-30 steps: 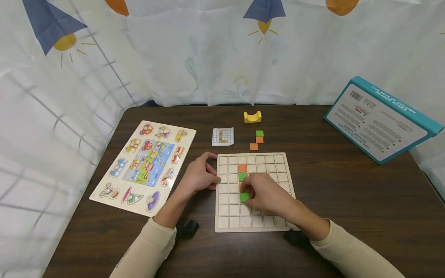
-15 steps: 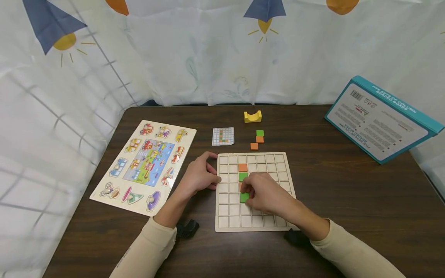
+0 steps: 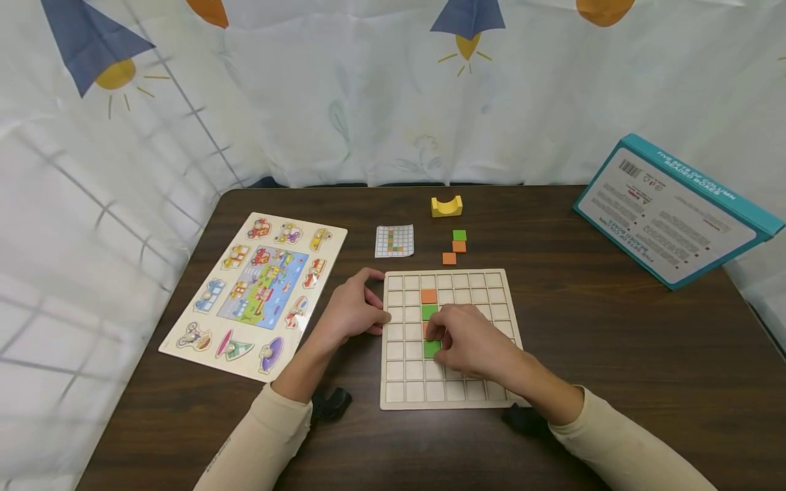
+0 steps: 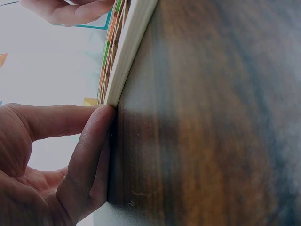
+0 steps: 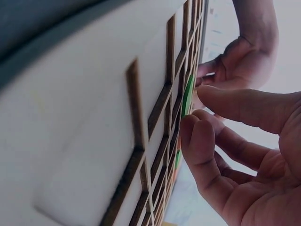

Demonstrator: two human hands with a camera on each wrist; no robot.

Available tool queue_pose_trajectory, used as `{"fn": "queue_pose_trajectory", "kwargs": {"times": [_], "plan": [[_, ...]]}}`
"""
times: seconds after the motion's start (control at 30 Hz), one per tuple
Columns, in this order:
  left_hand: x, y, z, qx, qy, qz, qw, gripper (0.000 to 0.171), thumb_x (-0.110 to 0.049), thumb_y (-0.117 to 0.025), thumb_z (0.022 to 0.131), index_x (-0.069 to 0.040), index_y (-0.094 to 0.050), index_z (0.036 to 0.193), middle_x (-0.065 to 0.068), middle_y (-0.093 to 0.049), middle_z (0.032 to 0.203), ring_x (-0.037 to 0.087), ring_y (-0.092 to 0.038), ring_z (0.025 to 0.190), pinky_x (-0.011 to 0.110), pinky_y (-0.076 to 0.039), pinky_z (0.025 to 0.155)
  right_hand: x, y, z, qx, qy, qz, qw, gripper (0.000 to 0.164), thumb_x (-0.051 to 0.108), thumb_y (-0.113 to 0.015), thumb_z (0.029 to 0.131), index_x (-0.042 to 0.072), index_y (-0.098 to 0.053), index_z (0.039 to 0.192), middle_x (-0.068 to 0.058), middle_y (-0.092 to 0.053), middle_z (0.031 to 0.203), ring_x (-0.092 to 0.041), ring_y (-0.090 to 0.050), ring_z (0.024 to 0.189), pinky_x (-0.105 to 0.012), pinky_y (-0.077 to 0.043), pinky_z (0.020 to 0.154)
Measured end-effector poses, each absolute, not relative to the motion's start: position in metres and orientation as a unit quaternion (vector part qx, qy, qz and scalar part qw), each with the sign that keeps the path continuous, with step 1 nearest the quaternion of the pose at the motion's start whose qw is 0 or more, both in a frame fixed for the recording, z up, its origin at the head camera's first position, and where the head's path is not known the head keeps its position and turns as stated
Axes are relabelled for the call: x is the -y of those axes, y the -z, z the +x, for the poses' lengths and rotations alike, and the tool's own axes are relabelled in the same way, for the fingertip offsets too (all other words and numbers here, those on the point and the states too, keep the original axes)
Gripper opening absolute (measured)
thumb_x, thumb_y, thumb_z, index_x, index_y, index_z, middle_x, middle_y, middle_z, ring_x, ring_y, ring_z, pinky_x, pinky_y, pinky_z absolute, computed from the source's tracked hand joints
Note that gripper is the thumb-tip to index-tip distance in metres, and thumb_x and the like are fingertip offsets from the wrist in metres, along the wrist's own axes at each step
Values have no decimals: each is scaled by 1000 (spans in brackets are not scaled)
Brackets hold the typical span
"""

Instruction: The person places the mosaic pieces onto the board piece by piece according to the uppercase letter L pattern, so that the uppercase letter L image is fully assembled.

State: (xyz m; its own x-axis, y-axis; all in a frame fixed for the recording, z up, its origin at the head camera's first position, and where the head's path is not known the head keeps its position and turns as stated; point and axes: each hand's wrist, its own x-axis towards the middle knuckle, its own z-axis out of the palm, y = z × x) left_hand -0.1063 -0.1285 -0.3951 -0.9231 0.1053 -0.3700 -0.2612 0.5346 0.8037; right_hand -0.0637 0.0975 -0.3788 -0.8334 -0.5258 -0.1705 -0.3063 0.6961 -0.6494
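I note no change over the past second, hence no progress. The right hand (image 3: pixel 471 342) pinches the near green tile (image 3: pixel 432 349) on the grid board (image 3: pixel 454 391) between bent fingers; the left hand (image 3: pixel 354 307), loosely spread, braces the left edge.

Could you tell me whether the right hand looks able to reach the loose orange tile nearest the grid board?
Probably yes: in the head view nothing appears to stand between the right hand and that loose orange tile, just past the grid board, though the hand is at a green tile.
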Motion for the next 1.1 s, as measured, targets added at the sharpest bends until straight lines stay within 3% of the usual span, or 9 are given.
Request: {"fn": "queue_pose_trajectory", "kwargs": {"times": [0.67, 1.1], "plan": [[129, 396, -106, -854, -483, -51, 188, 73, 6, -81, 79, -12, -53, 144, 15, -67, 92, 20, -69, 54, 35, -65, 54, -108, 373, -73, -910, 317, -199, 179, 17, 4, -83, 83, 13, -76, 94, 6, -68, 83, -10, -59, 72, -28, -52, 66], [129, 396, -106, -855, -481, -53, 187, 73, 5, -82, 79, -13, -53, 144, 15, -66, 94, 20, -70, 56, 34, -65, 54, -135, 366, -117, -918, 323, -175, 151, 15, 7, -76, 90, 7, -76, 105, -2, -74, 92, -18, -66, 84, -32, -56, 72]]}}
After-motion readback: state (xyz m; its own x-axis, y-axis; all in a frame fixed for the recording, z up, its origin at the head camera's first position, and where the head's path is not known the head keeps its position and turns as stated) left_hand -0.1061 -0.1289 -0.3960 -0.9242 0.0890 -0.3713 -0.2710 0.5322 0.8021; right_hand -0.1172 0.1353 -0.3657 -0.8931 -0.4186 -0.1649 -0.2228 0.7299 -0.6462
